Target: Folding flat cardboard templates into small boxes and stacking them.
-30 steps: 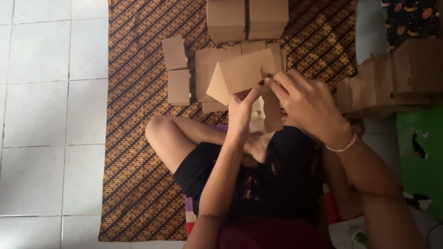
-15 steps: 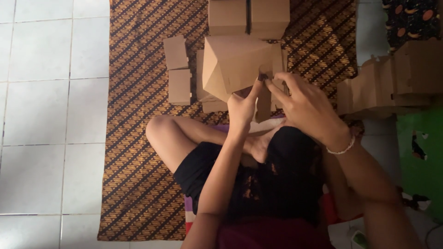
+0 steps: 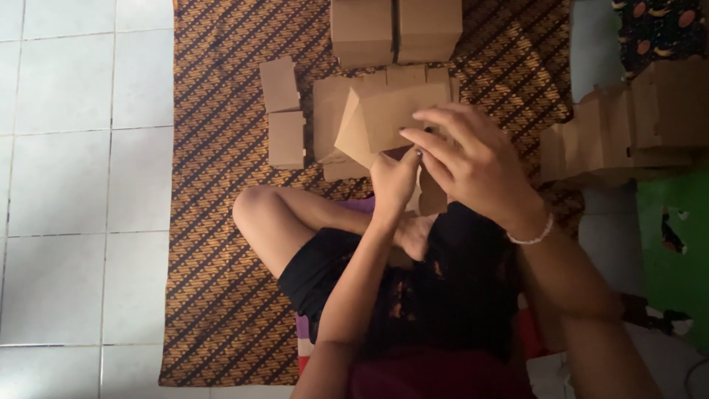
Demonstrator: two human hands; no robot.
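I hold a half-folded brown cardboard box [image 3: 384,118] above my crossed legs. My left hand [image 3: 393,179] grips its lower edge from below. My right hand [image 3: 469,162] lies over its right side, fingers spread across the top flap. Under the box lies a flat stack of unfolded cardboard blanks [image 3: 329,125] on the patterned mat [image 3: 214,222].
Two folded boxes [image 3: 395,29] stand at the mat's far edge. Two small flat cardboard pieces [image 3: 283,111] lie to the left of the stack. More assembled boxes [image 3: 628,125] are piled at the right. White floor tiles [image 3: 74,185] run along the left, a green sheet [image 3: 676,251] at the right.
The box has been turned and lowered a little in my hands. My right hand has slid up over its top flap, and my left hand has moved under the lower edge.
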